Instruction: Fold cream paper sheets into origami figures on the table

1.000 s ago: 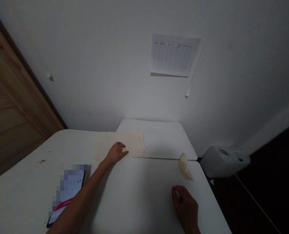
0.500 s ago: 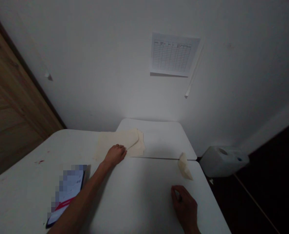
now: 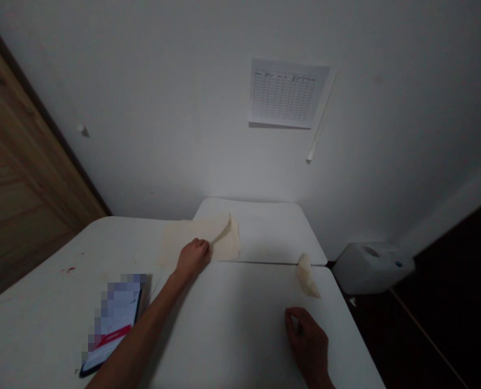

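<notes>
Top flap of the cream paper sheet has risen since the earlier frame, now a curled fold instead of lying flat. Head view only. Left hand sits at the near edge of the sheet, forearm running diagonally up from the lower left, wrist nearly straight, fingers bunched together at the flap's base. Grip is closed up against the paper; clamped or just pressing, cannot tell. Sheet lies under and just ahead of that grip, on the white worktop. Phone, screen blurred, lies behind the left grip, just beside the forearm. Right hand rests on the worktop well right of the left grip, fingers curled, thumb close in; cannot tell if it holds anything. Folded paper piece stands just ahead of the right grip, near the worktop's right edge, apart from it.
</notes>
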Available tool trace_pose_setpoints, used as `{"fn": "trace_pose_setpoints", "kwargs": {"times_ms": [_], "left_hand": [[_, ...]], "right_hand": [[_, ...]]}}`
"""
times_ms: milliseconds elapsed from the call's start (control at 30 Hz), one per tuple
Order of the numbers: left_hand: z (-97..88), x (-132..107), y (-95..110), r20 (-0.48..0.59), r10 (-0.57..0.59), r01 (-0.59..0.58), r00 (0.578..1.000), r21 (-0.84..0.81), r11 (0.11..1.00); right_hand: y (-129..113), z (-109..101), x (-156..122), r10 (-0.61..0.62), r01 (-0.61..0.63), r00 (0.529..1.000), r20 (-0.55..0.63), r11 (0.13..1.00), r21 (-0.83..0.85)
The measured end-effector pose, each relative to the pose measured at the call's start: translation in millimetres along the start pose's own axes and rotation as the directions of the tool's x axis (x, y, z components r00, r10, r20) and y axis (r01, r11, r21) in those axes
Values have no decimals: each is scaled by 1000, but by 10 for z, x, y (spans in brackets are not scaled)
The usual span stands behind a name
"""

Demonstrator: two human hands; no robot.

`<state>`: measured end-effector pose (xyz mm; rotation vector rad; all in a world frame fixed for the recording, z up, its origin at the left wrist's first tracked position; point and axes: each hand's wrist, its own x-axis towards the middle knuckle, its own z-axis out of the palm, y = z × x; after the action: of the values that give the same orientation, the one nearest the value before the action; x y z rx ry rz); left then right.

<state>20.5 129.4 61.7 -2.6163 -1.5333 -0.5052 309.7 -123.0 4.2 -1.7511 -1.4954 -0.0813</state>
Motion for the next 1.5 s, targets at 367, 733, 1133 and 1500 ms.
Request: {"fn": "trace_pose_setpoints", "kwargs": {"times_ms": [367,733,1133,1500], "left_hand": [[-89,-544,607,-44,235,-236,971,-21,971],[223,-1191,1049,-108,373,-381,922,-70,922],[156,-1376,1189,-101,422,-434,901,-152,888],[103,-1299,897,-246,214,-280,945,-279,918]], "right_hand": [[-23,61,171,293,-325,945,147,898,295],[-212,329,496,444,-612,790,422,592,524],[-89,507,651,420,-568,821,387,672,475],[-70,434,586,393,-526,850,350,666,529]]}}
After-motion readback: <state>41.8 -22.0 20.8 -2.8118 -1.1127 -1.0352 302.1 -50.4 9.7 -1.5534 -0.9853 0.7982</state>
